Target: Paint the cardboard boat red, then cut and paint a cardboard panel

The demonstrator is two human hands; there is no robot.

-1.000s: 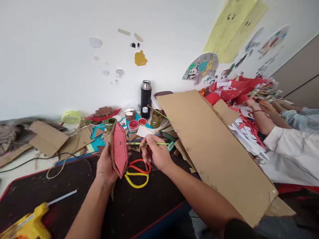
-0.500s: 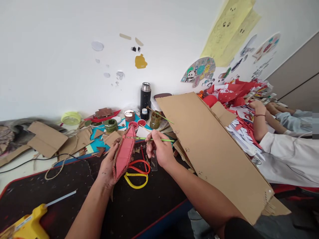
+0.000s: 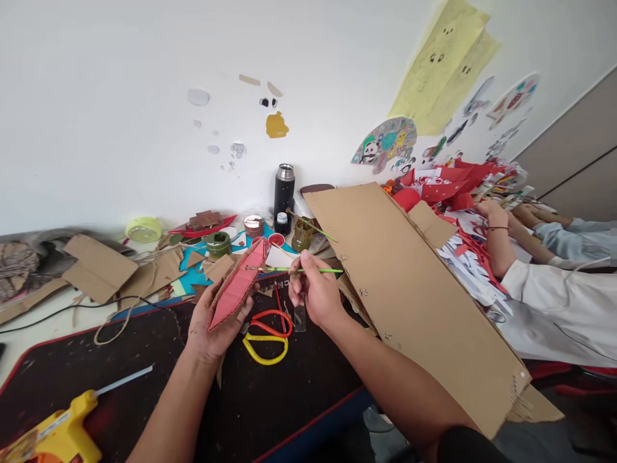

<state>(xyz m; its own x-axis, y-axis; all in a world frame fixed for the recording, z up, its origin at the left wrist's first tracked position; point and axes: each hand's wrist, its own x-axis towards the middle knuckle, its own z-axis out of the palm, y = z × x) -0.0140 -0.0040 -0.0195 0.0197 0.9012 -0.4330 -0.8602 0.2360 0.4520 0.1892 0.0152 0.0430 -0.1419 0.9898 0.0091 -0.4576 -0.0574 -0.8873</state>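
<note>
My left hand (image 3: 211,329) holds a long, pointed cardboard boat shape (image 3: 237,287) with a pink-painted inside and brown corrugated edges. Its palm is under the piece, and the fingers grip both sides. A green-handled paintbrush (image 3: 321,271) is pinched in my right hand (image 3: 315,289), its bristle end over the pink surface near the upper part; I cannot tell whether it touches. Just beyond the boat shape stand a small dish of red paint (image 3: 276,240) and a jar of green paint (image 3: 218,244). Scissors (image 3: 268,339) with red and yellow handles lie between my forearms.
A yellow glue gun (image 3: 67,427) lies at the lower left. On the right, a large cardboard sheet (image 3: 409,289) leans across the table. A black thermos (image 3: 284,193) and a murky jar (image 3: 302,234) stand by the wall. Another person's arm (image 3: 501,251) rests among red and white paper scraps.
My left hand has tilted the boat shape further over to the right, and its fingers now show along the right side. The brush stays over the pink surface. The view has shifted slightly.
</note>
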